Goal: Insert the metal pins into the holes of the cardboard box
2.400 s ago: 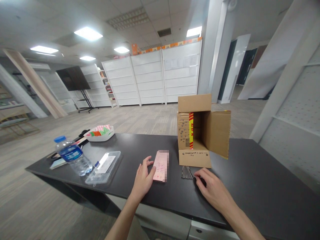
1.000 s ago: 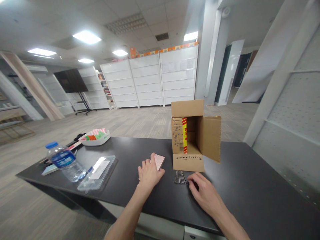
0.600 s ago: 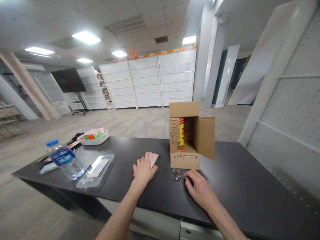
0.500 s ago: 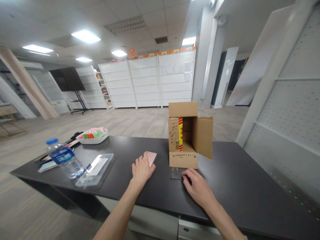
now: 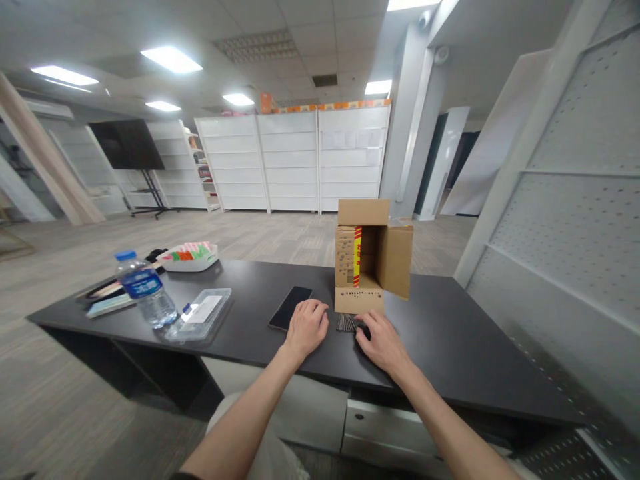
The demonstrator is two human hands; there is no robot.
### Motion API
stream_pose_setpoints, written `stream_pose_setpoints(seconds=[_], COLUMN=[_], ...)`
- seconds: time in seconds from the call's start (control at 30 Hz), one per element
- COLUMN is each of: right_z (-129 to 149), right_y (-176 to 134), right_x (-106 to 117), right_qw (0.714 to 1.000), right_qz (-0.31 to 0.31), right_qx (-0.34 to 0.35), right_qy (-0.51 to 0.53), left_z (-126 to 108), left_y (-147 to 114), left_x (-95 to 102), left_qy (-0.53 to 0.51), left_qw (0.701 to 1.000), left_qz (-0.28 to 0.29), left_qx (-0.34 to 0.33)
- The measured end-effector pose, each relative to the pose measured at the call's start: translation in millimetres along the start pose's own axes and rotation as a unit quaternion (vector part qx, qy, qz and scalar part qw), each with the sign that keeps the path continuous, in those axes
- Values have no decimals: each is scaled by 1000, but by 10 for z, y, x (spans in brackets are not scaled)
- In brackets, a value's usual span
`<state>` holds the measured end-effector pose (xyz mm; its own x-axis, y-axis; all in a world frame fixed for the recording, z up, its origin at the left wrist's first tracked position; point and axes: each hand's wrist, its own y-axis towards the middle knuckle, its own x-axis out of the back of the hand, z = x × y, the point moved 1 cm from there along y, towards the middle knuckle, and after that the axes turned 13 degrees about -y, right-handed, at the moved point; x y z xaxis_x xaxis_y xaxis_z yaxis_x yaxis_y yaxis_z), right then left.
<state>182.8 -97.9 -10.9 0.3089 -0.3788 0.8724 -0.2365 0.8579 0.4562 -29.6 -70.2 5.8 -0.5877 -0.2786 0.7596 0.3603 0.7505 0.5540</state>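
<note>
My left hand point(image 5: 309, 328) rests on the dark desk, its fingers loosely curved with nothing visible in them. Just beside it, to the left, lies a black smartphone point(image 5: 287, 308), partly behind the hand. My right hand point(image 5: 383, 341) is bent on the desk, with a dark gap between thumb and index finger. Its fingertips are right beside a fanned row of thin metal nails or screws point(image 5: 345, 323); I cannot tell whether they touch. Behind them stands an open cardboard box point(image 5: 345, 257), its front flap pierced with a row of small holes.
On the left of the desk point(image 5: 435, 360) are a water bottle point(image 5: 150, 297), a clear plastic case point(image 5: 203, 317), a white basket point(image 5: 193, 265) with colourful contents, and some books point(image 5: 111, 304). A perforated panel point(image 5: 560, 213) stands along the right side.
My left hand has come off the phone and moved right, toward the nails. The phone, pinkish before, now shows a dark face. The right hand remains by the nails; the view has shifted.
</note>
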Motion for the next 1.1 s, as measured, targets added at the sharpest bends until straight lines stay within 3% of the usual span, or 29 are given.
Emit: stream_pose_setpoints(seconds=[0.17,0.5,0.73,1.1], right_z=[22,48,78,90], right_y=[14,22,14,34], right_x=[37,102,149,140], right_qw=[1000,1000,999,999], right_qz=[-6,12,23,25], right_qx=[6,-1,12,30], right_qy=[-2,-17,-19,-18], left_z=[-60,23,109,171], left_y=[52,331,477,604], left_x=[5,-199,-122,-182], left_qy=[8,-123,-35,62], left_qw=[997,980,973,963], left_qz=[71,78,102,159], left_qx=[-34,133,205,210])
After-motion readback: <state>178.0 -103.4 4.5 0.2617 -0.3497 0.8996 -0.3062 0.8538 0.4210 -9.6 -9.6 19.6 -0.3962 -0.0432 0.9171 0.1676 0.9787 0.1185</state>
